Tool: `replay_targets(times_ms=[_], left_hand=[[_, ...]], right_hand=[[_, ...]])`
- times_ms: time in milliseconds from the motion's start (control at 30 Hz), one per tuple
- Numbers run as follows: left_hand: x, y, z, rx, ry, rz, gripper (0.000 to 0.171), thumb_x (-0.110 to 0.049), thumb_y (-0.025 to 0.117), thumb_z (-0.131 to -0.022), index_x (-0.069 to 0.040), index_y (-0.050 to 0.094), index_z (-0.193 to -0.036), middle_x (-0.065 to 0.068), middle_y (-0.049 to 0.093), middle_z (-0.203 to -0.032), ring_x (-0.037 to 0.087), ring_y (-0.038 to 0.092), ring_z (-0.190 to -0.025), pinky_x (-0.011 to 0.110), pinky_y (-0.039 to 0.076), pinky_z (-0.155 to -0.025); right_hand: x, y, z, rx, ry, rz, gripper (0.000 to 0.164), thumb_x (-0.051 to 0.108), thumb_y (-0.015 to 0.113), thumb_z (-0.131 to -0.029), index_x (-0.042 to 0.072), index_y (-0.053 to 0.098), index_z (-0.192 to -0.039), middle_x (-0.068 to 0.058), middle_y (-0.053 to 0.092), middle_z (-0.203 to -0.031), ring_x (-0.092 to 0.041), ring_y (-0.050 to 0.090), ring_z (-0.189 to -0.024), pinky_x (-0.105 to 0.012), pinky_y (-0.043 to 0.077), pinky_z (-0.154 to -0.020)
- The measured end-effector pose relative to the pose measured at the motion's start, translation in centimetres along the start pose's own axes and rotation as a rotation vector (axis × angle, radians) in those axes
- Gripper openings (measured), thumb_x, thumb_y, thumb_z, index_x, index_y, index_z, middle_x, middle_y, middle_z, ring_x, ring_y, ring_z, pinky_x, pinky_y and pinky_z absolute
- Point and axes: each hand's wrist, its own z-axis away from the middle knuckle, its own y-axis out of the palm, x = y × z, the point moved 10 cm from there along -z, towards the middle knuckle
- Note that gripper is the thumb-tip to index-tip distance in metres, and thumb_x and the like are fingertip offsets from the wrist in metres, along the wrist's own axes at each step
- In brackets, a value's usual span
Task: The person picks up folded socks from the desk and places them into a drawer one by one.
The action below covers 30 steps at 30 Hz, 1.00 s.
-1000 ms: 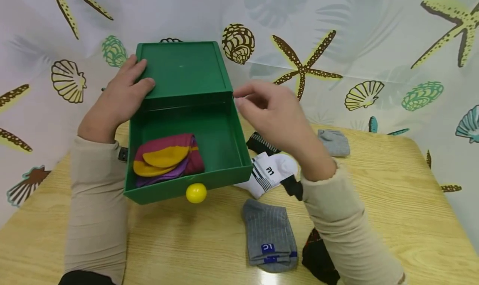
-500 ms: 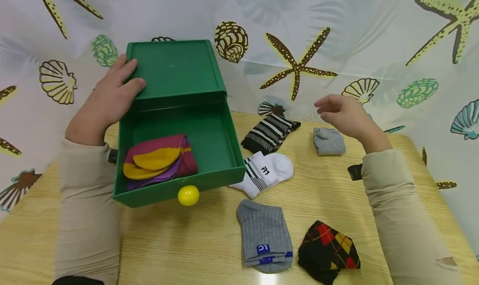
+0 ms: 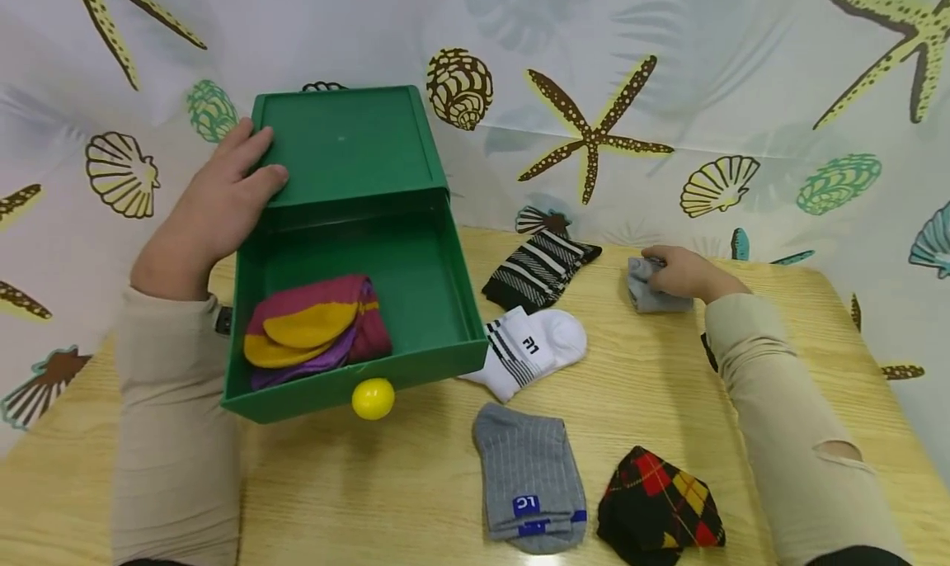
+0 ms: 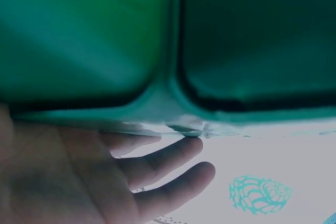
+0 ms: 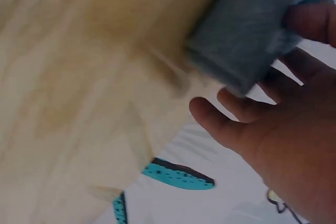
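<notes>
In the head view my left hand (image 3: 218, 199) rests against the upper left side of a green box (image 3: 349, 141), the thumb lying on its top. The fingers look straight along the box's side in the left wrist view. A green drawer (image 3: 416, 261) with a yellow knob (image 3: 373, 398) is pulled out towards me. Folded maroon, yellow and purple socks (image 3: 319, 318) lie in its left part. At the far right my right hand (image 3: 686, 273) pinches a folded plain grey sock (image 5: 247, 30), thumb on one face and fingers behind it.
Between box and right arm lie black-and-white striped socks (image 3: 538, 269), white socks (image 3: 530, 347), ribbed grey socks with blue labels (image 3: 530, 475) and argyle socks (image 3: 656, 504). A shell-and-starfish patterned curtain (image 3: 549, 21) hangs behind the wooden table (image 3: 356, 500).
My right hand has gone from the box's right edge to the far right, then down onto the plain grey sock, and now pinches it. The left hand stays at the box.
</notes>
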Motion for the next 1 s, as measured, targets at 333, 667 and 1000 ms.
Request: replay_targets(times_ms=[333,667,1000], left_hand=[[-0.1,0.1,0.0,0.000,0.000,-0.002,0.067,-0.038,0.027,-0.107,-0.009,0.005,-0.163,0.008,-0.012,-0.168,0.033,-0.012,-0.152,0.060,-0.001,-0.118],[0.1,0.0,0.1,0.012,-0.015,-0.003,0.067,-0.039,0.027,-0.107,-0.010,0.004,-0.163,0.007,-0.012,-0.168,0.034,-0.012,-0.152,0.061,0.000,-0.118],[-0.1,0.0,0.1,0.006,-0.017,0.001,0.066,-0.039,0.027,-0.107,-0.010,0.004,-0.163,0.007,-0.012,-0.168,0.033,-0.011,-0.152,0.060,0.001,-0.118]], right_hand=[[-1.7,0.4,1.0,0.062,0.075,0.079,0.074,0.027,0.054,-0.097,-0.019,0.028,-0.149,-0.039,0.036,-0.146,-0.050,0.043,-0.128,-0.061,0.037,-0.104],[0.7,0.1,2.2,0.016,-0.025,0.033,0.051,0.024,0.064,-0.094,-0.006,0.050,-0.134,-0.027,0.054,-0.124,-0.035,0.053,-0.099,-0.050,0.047,-0.081],[8.0,-2.4,4.9,-0.125,-0.163,-0.028,0.035,0.026,0.067,-0.095,0.006,0.061,-0.123,-0.016,0.063,-0.105,-0.028,0.063,-0.087,-0.044,0.052,-0.073]])
